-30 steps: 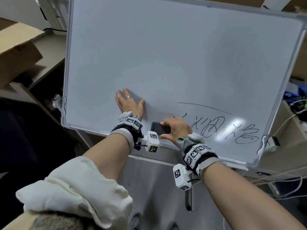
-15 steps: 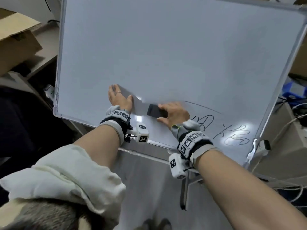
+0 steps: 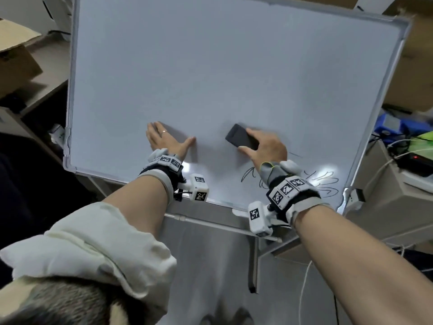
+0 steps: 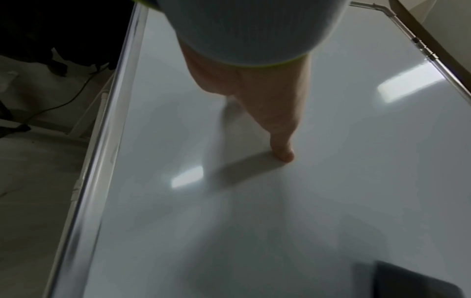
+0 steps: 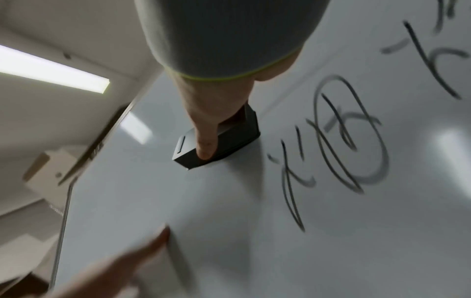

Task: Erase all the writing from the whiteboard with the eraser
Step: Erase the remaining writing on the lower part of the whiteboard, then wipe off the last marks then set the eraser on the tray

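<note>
A silver-framed whiteboard [image 3: 210, 66] fills the head view, tilted. My right hand [image 3: 262, 146] grips a black eraser [image 3: 241, 139] and presses it flat on the board, up and left of the black writing [image 3: 325, 184] in the lower right corner. The right wrist view shows the thumb along the eraser [image 5: 229, 137], with the writing [image 5: 344, 141] beside it. My left hand [image 3: 164, 141] lies flat on the board to the eraser's left, fingers straight. In the left wrist view its thumb [image 4: 280, 145] touches the whiteboard [image 4: 254, 221], and the eraser [image 4: 413, 282] shows at the bottom right.
A cardboard box [image 3: 14, 57] sits on a shelf at the left. Cables [image 3: 384, 165] and a blue bin [image 3: 393, 125] lie right of the board. The board's metal stand [image 3: 253, 259] runs down below its lower edge.
The right hand has slid the eraser up the board from near the bottom edge and away from the left hand. Part of the writing's left end and curved line is gone. The left hand stays flat.
</note>
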A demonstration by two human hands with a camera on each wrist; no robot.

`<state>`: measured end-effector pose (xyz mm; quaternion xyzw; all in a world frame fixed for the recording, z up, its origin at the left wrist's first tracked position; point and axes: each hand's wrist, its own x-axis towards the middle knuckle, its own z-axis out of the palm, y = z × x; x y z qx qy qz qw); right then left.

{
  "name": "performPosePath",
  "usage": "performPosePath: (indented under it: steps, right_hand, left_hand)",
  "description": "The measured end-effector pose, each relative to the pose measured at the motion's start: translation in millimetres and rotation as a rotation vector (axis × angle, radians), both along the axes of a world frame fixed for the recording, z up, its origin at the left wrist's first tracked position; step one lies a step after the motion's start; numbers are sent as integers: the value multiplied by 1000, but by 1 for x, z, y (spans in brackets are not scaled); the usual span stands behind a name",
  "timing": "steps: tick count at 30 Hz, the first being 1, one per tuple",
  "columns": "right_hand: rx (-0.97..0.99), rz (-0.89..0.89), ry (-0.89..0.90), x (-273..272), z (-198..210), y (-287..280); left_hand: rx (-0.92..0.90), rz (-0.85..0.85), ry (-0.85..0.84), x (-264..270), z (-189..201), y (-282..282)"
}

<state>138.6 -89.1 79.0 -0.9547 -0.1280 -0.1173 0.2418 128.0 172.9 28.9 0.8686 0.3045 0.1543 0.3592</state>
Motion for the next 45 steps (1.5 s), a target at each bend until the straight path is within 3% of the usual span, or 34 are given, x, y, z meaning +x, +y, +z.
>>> performPosePath:
  steps: [2,6,13,18,20,25,29,33,40,42,45]
  right_hand:
    - [-18,-68,-35,16,16,-14]
    - [53,-94,-54,20,5,-20]
    - [-64,93,6,-27,-46,-24]
    - [-221,225,190,-71,-85,-29]
    - [-198,228,191,-68,-78,-35]
    - [102,42,-79,-16,-14,-68]
    - [115,-76,-116,22,17,-95]
    - [-16,35,-57,14,-6,-89]
    - [-210,273,165,-59,-75,-77]
    - [-211,280,212,-63,-79,-79]
    - [-129,248,171,-50,-59,-91]
  left_hand:
    - [18,9,-17,3,-3,-6]
    - [121,19,-89,5,0,-17]
    - [82,83,-78,0,-4,-50]
    - [106,18,-46,-13,-14,-83]
    - [150,18,-36,-18,-17,-97]
    - [112,19,-9,-20,-19,-108]
    - [57,11,27,-13,-14,-109]
    - [50,28,30,-10,-15,-109]
    - [93,52,90,-13,-4,-114]
    - [147,86,106,-14,6,-124]
    - [87,88,58,-12,18,-143]
